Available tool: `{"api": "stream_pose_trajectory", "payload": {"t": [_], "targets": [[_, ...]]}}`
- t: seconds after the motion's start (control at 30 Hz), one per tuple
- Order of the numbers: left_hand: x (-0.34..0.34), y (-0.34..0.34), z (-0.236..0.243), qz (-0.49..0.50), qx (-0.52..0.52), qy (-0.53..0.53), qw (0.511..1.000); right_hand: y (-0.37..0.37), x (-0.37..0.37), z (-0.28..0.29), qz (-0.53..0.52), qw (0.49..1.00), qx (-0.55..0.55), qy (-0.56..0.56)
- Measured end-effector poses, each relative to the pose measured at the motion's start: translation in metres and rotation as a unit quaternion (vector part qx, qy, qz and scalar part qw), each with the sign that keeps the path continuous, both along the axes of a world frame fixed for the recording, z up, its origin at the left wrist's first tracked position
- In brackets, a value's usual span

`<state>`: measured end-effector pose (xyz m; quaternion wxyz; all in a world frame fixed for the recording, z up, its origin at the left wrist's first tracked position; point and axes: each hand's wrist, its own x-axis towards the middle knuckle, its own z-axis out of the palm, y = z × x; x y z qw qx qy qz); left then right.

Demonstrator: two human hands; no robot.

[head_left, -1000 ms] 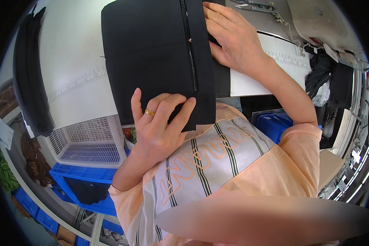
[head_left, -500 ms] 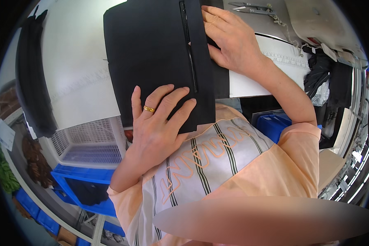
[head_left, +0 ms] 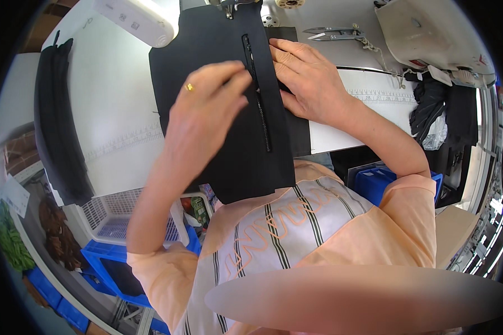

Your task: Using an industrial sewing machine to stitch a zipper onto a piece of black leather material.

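Note:
A black fabric panel (head_left: 207, 50) with a black zipper (head_left: 261, 109) sewn down its length lies on the white sewing table (head_left: 112, 100), its top end under the sewing machine's needle area (head_left: 229, 6). My left hand (head_left: 204, 106), wearing a gold ring, rests flat on the panel just left of the zipper, fingertips touching the zipper's upper part. My right hand (head_left: 307, 78) presses flat on the fabric on the zipper's right side. The panel's lower end hangs over the table's near edge toward my lap.
Thread snips (head_left: 332, 33) lie on the table beyond my right hand. Black fabric strips (head_left: 58, 128) hang over the table's left end. A white mesh basket (head_left: 114, 220) and blue crates (head_left: 374, 178) stand below. Dark cloth (head_left: 430, 109) piles at the right.
My left hand has moved from the panel's lower edge up to the zipper's upper part. The panel has shifted toward the machine, and the view has tilted up to show the machine head.

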<state>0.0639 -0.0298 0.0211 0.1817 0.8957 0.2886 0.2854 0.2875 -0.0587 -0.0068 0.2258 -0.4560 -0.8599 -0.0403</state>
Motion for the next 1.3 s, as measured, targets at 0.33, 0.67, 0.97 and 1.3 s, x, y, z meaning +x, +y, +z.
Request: {"api": "stream_pose_trajectory", "payload": {"t": [0.33,0.67,0.97,1.3], "targets": [[0.017,0.034,-0.026,0.062,0.039,-0.016,0.997,0.002,0.003,-0.003,-0.006,1.000,-0.016,0.003],[0.019,0.034,-0.023,0.057,0.042,-0.016,0.997,0.003,0.002,-0.003,0.002,1.000,-0.014,0.020],[0.016,0.036,-0.026,0.045,0.118,0.036,0.991,0.001,0.003,0.003,-0.016,0.999,-0.039,-0.006],[0.016,0.039,-0.024,0.067,0.162,0.091,0.980,0.004,0.004,0.002,-0.021,0.999,-0.035,-0.027]]}}
